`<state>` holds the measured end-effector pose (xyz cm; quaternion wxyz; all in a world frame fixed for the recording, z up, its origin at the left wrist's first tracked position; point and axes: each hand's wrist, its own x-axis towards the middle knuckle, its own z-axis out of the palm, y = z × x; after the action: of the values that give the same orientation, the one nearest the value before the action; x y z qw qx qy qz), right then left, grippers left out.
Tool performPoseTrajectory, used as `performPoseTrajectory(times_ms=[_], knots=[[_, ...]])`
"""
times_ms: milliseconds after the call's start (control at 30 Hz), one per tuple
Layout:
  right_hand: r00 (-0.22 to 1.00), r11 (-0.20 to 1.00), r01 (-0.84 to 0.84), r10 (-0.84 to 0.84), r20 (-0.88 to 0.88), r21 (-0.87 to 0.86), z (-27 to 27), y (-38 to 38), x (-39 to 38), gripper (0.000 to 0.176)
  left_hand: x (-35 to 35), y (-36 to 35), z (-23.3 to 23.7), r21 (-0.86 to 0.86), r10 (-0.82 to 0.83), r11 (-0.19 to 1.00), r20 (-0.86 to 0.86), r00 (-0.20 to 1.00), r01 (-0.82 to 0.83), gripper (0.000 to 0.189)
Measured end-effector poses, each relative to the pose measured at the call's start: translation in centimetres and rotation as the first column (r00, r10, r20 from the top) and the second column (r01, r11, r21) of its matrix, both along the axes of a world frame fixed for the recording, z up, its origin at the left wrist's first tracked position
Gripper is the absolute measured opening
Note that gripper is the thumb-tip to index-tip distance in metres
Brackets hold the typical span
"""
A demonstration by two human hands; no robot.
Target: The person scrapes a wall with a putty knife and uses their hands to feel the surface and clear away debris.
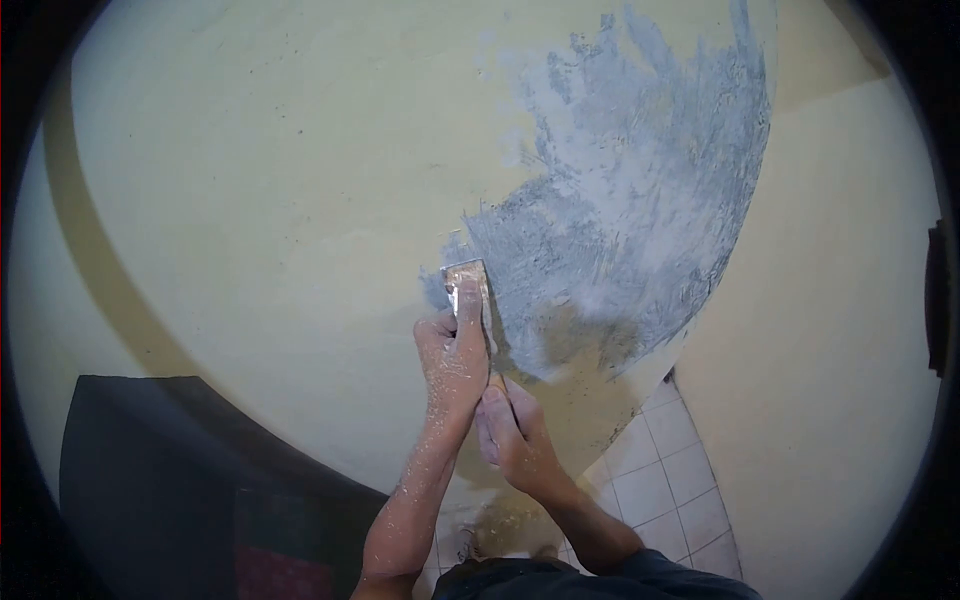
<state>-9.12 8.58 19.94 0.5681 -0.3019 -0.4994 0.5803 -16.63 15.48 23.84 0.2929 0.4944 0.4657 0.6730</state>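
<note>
Both my hands are on one scraper (466,269), whose flat blade is against a pale yellow wall (270,190). My left hand (455,350) is closed around the blade part, with its thumb lying along the face. Lower down, my right hand (515,435) is wrapped around the handle, most of which it hides. The blade's top edge touches the left border of a bare grey patch (630,190), where the paint is gone and streaks show. Pale flakes and dust cling to my left hand and forearm.
A dark panel-like object (200,460) stands at lower left, in front of the wall. White floor tiles (645,490) show at lower right. Another wall (820,330) meets this one on the right, with a dark brown object (937,300) at its far edge.
</note>
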Motion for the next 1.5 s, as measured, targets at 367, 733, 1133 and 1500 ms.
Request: performPoseTrajectory(times_ms=[367,733,1133,1500], knots=[[0.996,0.997,-0.072,0.073,-0.046,0.036,0.6,0.2,0.6,0.025,0.0,0.3,1.3,0.022,-0.025,0.999,0.051,0.998,0.023,0.060],[0.979,0.987,-0.157,0.152,-0.137,-0.028,0.9,0.2,1.4,0.026,0.1,0.5,1.8,0.052,0.038,0.998,-0.003,0.999,-0.038,0.060],[0.981,0.983,-0.183,0.184,-0.061,0.023,1.7,1.0,2.4,0.027,1.2,0.0,2.0,0.011,0.116,0.993,0.024,0.993,-0.116,0.054],[0.973,0.974,-0.228,0.227,-0.051,-0.006,2.0,0.8,3.0,0.028,1.0,0.3,1.8,0.009,0.140,0.990,0.057,0.988,-0.141,0.058]])
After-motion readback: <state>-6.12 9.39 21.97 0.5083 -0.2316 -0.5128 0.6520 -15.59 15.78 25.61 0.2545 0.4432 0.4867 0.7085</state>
